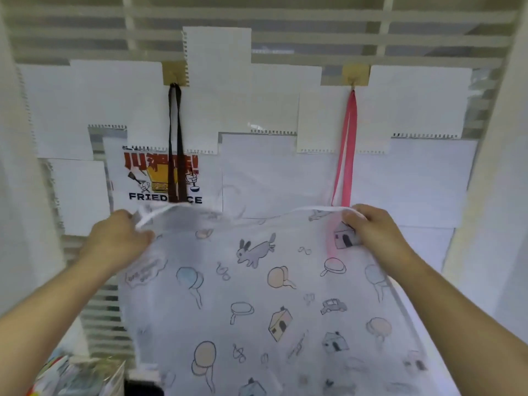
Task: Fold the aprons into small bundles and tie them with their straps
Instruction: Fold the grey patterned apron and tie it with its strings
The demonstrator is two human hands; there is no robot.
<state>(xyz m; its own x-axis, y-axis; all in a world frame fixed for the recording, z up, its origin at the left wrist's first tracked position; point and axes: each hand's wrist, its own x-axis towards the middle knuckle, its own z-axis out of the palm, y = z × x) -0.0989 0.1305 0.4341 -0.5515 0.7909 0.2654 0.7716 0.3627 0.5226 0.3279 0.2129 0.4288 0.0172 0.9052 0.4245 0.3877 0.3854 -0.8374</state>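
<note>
A white apron (271, 295) printed with rabbits, houses, cars and balloons hangs spread out in front of me. My left hand (120, 238) grips its upper left corner, where a white strap (148, 215) bunches. My right hand (368, 227) pinches the upper right corner. Behind it, a pink strap (347, 147) hangs from a hook (353, 81) on the wall, and a dark brown strap (175, 138) hangs from a second hook (174, 78) further left. The bodies of those two aprons are hidden behind the white one.
White paper sheets (285, 172) and a "FRIED RICE" poster (163, 178) cover a slatted wall. Packaged items (74, 375) lie at the bottom left. A pale wall panel (497, 195) stands on the right.
</note>
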